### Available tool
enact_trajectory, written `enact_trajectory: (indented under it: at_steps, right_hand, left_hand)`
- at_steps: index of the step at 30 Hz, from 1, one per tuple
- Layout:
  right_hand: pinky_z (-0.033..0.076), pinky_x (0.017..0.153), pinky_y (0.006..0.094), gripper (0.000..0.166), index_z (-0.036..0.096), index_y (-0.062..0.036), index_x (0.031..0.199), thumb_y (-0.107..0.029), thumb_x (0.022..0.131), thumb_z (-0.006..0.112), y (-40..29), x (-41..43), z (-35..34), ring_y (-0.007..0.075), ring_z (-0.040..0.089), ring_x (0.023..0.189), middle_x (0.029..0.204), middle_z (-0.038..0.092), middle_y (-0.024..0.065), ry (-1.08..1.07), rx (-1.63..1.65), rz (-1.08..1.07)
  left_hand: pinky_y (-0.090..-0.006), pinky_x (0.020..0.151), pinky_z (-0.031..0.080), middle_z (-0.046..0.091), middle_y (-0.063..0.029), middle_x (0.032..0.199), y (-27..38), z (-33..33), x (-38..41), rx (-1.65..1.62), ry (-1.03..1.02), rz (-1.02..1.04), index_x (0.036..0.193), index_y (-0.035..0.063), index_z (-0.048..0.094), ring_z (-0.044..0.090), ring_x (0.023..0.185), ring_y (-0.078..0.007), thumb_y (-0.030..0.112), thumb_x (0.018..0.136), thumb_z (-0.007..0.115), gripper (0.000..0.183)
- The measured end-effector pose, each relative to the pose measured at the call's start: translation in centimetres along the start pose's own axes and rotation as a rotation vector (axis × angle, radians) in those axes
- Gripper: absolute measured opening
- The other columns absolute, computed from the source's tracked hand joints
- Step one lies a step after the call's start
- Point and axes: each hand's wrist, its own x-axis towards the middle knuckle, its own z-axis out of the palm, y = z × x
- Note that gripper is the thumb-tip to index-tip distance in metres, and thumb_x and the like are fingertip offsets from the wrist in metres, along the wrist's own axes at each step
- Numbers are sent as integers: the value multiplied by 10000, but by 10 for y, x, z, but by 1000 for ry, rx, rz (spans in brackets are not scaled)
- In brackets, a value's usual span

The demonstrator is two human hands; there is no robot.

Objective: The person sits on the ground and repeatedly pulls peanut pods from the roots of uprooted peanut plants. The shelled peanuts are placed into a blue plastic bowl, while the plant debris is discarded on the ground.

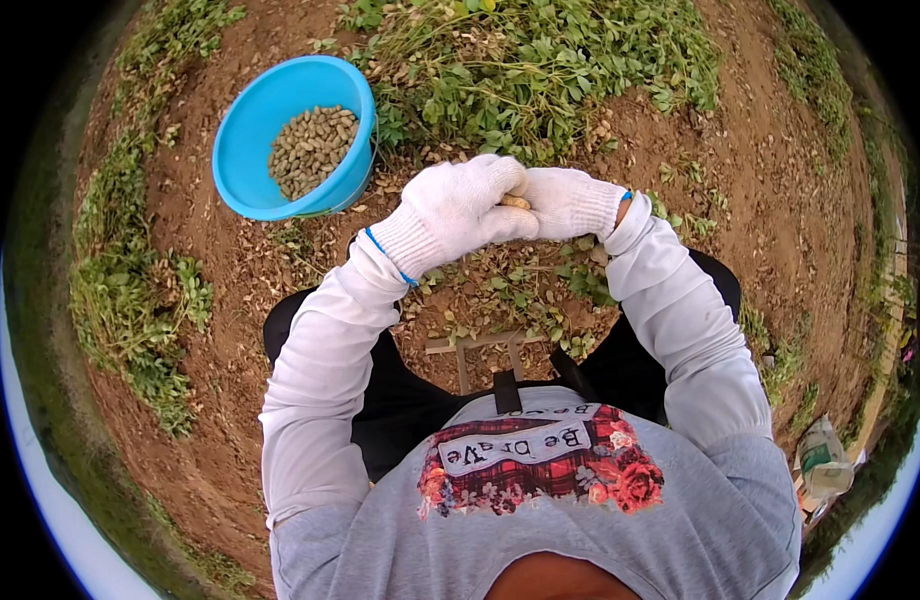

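In white knitted gloves, my two hands meet in front of my knees. A peanut pod [515,202] shows between the thumb and fingers of my left hand [464,210], which is shut on it. My right hand [569,202] presses against the left one from the other side. Its fingertips are hidden behind the left hand, so whether it grips anything does not show. To the left of the hands, a tilted light-blue plastic bucket [239,154] holds many peanut pods [314,150].
Beyond my hands lies a large heap of pulled peanut plants [535,82]. More plants [141,300] form a row at the left. A wooden frame [482,341] is on the soil between my legs. A bag [826,461] lies at the far right.
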Motion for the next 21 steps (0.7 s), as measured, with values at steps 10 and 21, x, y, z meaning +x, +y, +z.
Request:
enact_trajectory:
  at_steps: [10, 21]
  right_hand:
    - [553, 780, 486, 576, 715, -102, 1120, -636, 991, 541, -38, -9, -22, 410, 703, 894, 939, 732, 185, 114, -131, 99]
    - [540, 815, 439, 460, 674, -162, 1245, -380, 855, 784, -24, -20, -23, 306, 678, 902, 903, 653, 64, 409, -471, -173]
  left_hand:
    - [-256, 593, 401, 573, 8, 753, -11, 1, 13, -845, 436, -505, 986, 51, 666, 482, 645, -90, 366, 1022, 618, 320]
    - [-186, 422, 377, 571, -47, 878, -57, -48, -8, -1682, 621, -294, 1134, 22, 619, 502, 602, -98, 231, 1075, 552, 227]
